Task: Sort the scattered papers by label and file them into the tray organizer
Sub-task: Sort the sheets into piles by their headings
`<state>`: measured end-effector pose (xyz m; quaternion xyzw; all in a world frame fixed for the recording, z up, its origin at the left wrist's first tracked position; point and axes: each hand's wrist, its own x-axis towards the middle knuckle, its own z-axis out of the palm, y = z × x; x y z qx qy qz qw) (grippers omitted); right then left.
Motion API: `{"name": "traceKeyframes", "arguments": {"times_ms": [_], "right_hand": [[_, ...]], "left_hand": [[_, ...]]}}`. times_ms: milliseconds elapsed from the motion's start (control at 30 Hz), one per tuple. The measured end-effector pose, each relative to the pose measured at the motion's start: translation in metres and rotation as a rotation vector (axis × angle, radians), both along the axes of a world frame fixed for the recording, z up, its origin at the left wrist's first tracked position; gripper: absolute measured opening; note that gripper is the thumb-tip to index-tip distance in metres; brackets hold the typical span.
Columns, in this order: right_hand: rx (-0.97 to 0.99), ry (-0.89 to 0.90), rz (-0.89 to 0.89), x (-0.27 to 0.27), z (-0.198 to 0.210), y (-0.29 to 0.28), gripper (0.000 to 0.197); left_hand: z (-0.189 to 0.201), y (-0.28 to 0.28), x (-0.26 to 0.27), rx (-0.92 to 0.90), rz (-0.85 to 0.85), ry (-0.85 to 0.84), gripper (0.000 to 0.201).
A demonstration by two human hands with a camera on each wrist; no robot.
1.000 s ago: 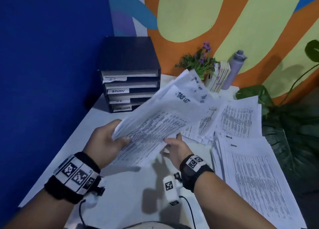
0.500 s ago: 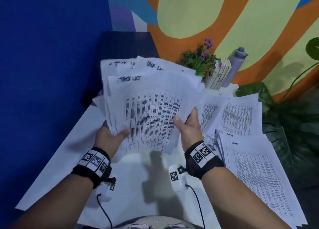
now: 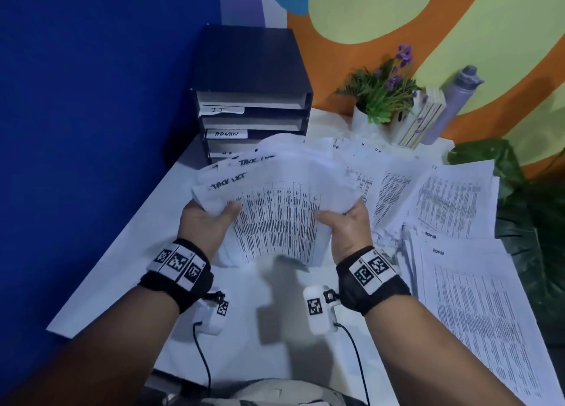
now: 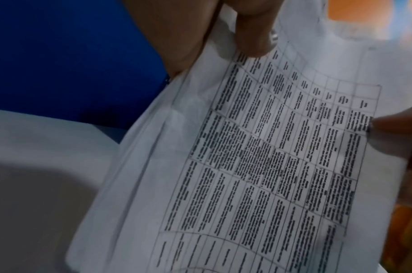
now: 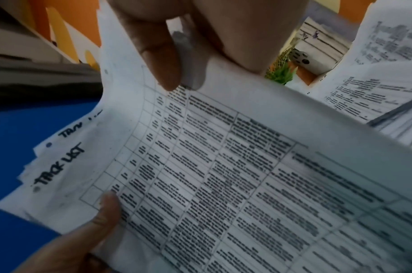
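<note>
Both hands hold one sheaf of "TASK LIST" papers (image 3: pixel 275 210) above the white table (image 3: pixel 128 246), in front of the black tray organizer (image 3: pixel 250 99). The left hand (image 3: pixel 204 222) grips the sheaf's left edge, thumb laid on the top sheet and fingers curled beneath; the right hand (image 3: pixel 351 225) grips the right edge the same way. The sheets bow upward between them, their top edges fanned so that several handwritten headings show (only the nearest two can be read).

The organizer stands at the table's back left against the blue wall, its slots tagged "IT" (image 3: pixel 223 109) and "ADMIN" (image 3: pixel 227 133); the lower tags are hidden by the sheaf. To the right, loose printed sheets (image 3: pixel 443 197) lie overlapping, and nearer the person a stack headed "ADMIN" (image 3: pixel 477 298) rests on the table. At the back stand a potted purple-flowered plant (image 3: pixel 382 90), some upright books (image 3: pixel 423 118) and a grey bottle (image 3: pixel 452 99).
</note>
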<state>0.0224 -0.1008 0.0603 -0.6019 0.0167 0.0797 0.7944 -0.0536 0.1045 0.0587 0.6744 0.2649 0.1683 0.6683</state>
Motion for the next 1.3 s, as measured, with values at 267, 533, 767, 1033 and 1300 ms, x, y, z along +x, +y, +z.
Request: {"name": "traceKeyframes", "arguments": {"times_ms": [267,533,767,1033,1300], "right_hand": [[-0.898,-0.956,-0.022,-0.004,0.059,0.005,0.074],[-1.623,-1.135,0.449,-0.029,0.058,0.06,0.072],[-1.443,-1.101,0.087,-0.023,0.05,0.058,0.095],[-0.18,0.076,0.024,0.003,0.009,0.029,0.08],[-0.009,0.035,0.057,0.003,-0.002,0.025,0.064]], "left_hand": [[0.015,-0.004,-0.008,-0.056,0.012,0.005,0.041],[0.006,0.004,-0.002,-0.029,0.002,-0.019,0.034],[0.009,0.007,-0.003,-0.004,0.024,-0.063,0.016],[0.006,0.011,0.004,-0.064,0.03,-0.139,0.041],[-0.019,0.029,0.006,-0.081,0.026,-0.125,0.06]]}}
